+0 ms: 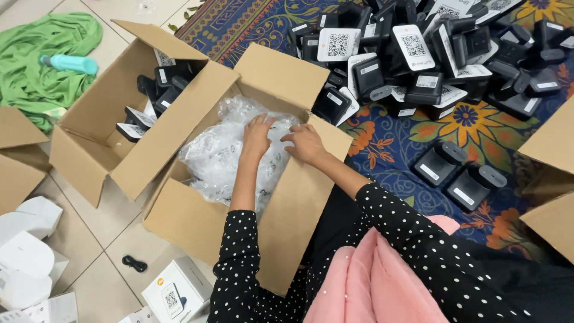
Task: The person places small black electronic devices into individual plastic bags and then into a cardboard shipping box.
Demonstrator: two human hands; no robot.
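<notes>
Two hands, left hand and right hand, fingers spread flat, gripping nothing, on clear plastic bags inside cardboard box (flaps open).

Pale tiled floor beside a patterned floral rug, green cloth in the corner.
</notes>
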